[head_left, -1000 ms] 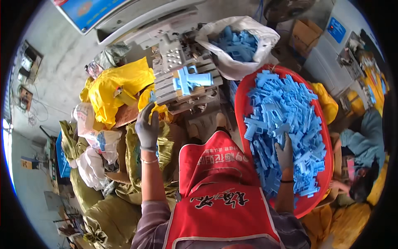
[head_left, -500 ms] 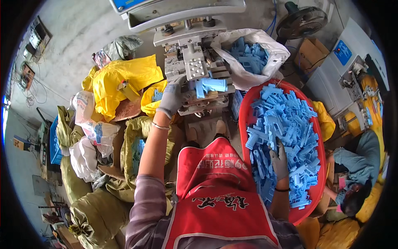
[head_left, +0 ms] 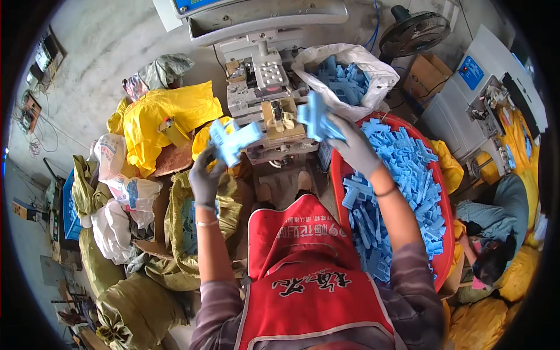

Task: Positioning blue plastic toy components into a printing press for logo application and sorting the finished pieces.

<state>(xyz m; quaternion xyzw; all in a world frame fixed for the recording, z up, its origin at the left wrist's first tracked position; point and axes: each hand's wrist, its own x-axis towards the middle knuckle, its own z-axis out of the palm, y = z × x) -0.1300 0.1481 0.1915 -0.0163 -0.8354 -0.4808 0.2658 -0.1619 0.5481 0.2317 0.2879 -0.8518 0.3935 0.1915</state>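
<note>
My left hand [head_left: 205, 175], in a grey glove, holds a light blue plastic part [head_left: 233, 140] up at the left of a small grey press machine [head_left: 265, 99]. In a matching glove, my right hand [head_left: 353, 149] grips another blue plastic part [head_left: 315, 116] just right of the machine's wooden fixture [head_left: 280, 114]. A red basin [head_left: 446, 201] heaped with several more blue parts lies under my right forearm. I wear a red apron [head_left: 309, 280].
A white sack [head_left: 373, 67] of blue parts stands behind the basin. Yellow bags [head_left: 169, 114] and olive sacks [head_left: 181, 216] crowd the left. A fan [head_left: 414, 32], a cardboard box [head_left: 429, 76] and a white machine [head_left: 484, 99] stand at right, where another person [head_left: 496, 233] sits.
My left hand has come away from the machine holding a blue part. My right hand has risen from the basin with another part up to the machine. The view tilted downward.
</note>
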